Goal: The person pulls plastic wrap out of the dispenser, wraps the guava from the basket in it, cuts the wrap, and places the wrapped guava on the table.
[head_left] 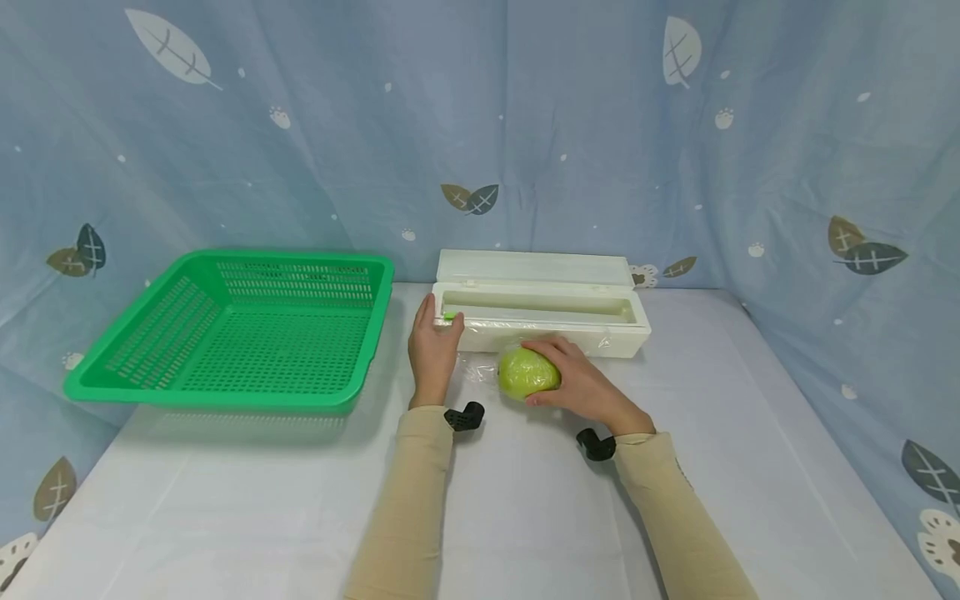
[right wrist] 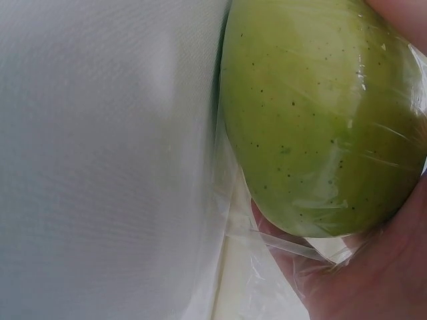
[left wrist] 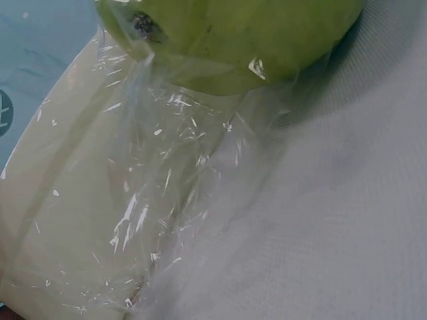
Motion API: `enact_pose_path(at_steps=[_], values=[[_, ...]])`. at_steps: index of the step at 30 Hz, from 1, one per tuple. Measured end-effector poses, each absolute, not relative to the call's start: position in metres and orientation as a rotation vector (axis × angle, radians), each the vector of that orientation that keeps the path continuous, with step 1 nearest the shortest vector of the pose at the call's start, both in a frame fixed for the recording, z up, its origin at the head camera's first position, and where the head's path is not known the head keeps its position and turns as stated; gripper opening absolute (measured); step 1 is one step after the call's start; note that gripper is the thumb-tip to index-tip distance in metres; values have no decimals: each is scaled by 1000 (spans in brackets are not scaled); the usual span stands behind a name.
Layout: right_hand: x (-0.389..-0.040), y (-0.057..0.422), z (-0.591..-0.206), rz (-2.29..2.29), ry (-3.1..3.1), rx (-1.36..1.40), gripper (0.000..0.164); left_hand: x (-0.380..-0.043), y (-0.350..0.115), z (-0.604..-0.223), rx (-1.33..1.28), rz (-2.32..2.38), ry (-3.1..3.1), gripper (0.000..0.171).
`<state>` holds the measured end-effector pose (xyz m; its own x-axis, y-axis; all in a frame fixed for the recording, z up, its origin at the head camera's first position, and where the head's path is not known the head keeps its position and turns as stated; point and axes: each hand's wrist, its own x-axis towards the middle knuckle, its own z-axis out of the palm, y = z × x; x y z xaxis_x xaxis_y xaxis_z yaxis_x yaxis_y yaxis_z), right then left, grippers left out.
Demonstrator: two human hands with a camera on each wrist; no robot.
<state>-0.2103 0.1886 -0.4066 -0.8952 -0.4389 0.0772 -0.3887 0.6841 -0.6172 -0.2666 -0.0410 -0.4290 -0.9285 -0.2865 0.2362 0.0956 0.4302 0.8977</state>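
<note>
My right hand (head_left: 573, 379) grips a green pear (head_left: 528, 373), its fingers over the far side and thumb at the near side. In the right wrist view the pear (right wrist: 320, 127) is speckled and covered by shiny clear cling film. A crumpled stretch of film (left wrist: 167, 167) runs from the pear toward the white cling film box (head_left: 551, 340). My left hand (head_left: 432, 358) is at the left end of that box, fingers straight along its side and thumb beside a small green slider (head_left: 449, 316). No part of the left hand shows clearly in the left wrist view.
The box's white lid (head_left: 534, 267) stands raised behind it, against the blue patterned curtain (head_left: 525, 125). Left of the hands sits a large green plastic basket (head_left: 360, 387) with slotted sides. A white cloth (head_left: 540, 517) covers the table.
</note>
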Motion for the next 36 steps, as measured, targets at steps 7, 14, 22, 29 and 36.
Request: enact_pose_path(at_steps=[7,14,22,29,36], values=[[-209,189,-405,-1018,2803,-680,80,-265,-42,-430,184,-1553,-2323,61],[-208,188,-405,-1014,2797,-676,81,-264,-45,-431,138,-1572,-2299,59],[-209,189,-404,-1015,2802,-680,80,-265,-46,-432,130,-1641,-2268,57],[-210,190,-407,-1026,2807,-683,81,-265,-46,-430,140,-1677,-2254,53],[-210,190,-408,-1022,2805,-690,81,-265,-48,-433,126,-1691,-2236,52]])
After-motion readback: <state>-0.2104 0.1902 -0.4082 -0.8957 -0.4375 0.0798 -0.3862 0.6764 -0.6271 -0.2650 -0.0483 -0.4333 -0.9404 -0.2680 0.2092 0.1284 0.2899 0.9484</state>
